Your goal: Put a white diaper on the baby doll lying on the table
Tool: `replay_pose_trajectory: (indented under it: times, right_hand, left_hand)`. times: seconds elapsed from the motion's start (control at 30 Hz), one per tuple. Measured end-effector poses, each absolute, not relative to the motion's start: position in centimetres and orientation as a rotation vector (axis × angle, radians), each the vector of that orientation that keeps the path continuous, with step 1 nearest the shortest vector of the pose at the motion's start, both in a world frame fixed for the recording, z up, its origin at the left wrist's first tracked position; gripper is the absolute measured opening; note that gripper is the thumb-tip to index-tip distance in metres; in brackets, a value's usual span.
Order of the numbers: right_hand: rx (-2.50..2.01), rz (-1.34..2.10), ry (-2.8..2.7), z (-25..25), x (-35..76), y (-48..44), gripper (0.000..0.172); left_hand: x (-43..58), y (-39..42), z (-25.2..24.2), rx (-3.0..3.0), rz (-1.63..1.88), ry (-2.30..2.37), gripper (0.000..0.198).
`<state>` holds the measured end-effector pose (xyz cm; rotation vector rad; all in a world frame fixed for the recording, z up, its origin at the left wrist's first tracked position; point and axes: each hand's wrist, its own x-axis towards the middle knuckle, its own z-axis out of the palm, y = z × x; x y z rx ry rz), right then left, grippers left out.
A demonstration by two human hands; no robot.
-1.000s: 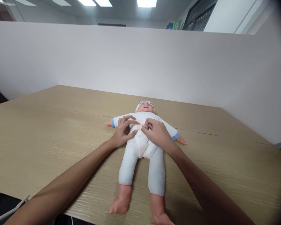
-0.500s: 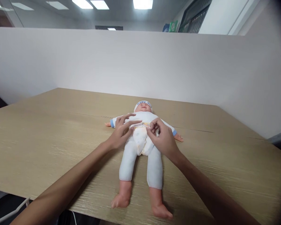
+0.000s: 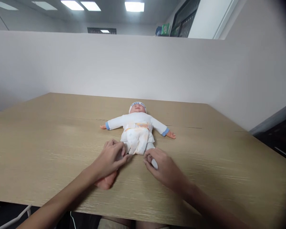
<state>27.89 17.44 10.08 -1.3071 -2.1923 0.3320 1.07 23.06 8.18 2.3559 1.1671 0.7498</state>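
Note:
A baby doll [image 3: 137, 118] in a white suit with blue cuffs lies on its back, head away from me and arms spread. Around its hips is a white diaper [image 3: 136, 137] with an orange printed waistband; its side edges flare out. My left hand [image 3: 112, 156] is closed around the doll's leg on the left, below the diaper, and a bare foot [image 3: 106, 182] shows under my wrist. On the other side, my right hand [image 3: 164, 166] has its fingers curled around the other leg, of which a bit of white cloth shows. That leg's foot is hidden.
The wooden table [image 3: 62, 143] has a seam running across behind the doll. A white partition wall [image 3: 97, 66] rises at the far edge. At the right stands a dark object [image 3: 276, 133], and a white cable [image 3: 72, 219] hangs below the front edge.
Both hands have moved from the diaper's waistband down to the doll's legs and closed on them. The legs have shifted, and the diaper's sides now spread wider. The view has turned slightly right.

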Motion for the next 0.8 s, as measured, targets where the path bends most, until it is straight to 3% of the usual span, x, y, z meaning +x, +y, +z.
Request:
replay_pose_trajectory:
  times: [0.13,0.4,0.63,0.8]
  right_hand:
    - [-1.49,0.282,-2.041,9.7,26.8,18.2,0.009]
    - [-1.562,0.133,-2.036,9.2,25.5,19.3,0.027]
    - [-1.527,0.167,-2.02,8.7,25.5,19.4,0.003]
    - [-1.475,0.219,-2.037,8.7,25.7,19.0,0.008]
  left_hand:
    - [2.7,23.4,8.5,2.367,0.739,1.262,0.037]
    - [3.7,24.2,8.6,2.411,0.738,1.274,0.029]
    - [3.4,25.1,8.8,2.454,0.735,1.145,0.035]
    - [2.9,24.9,9.0,2.379,0.808,1.066,0.019]
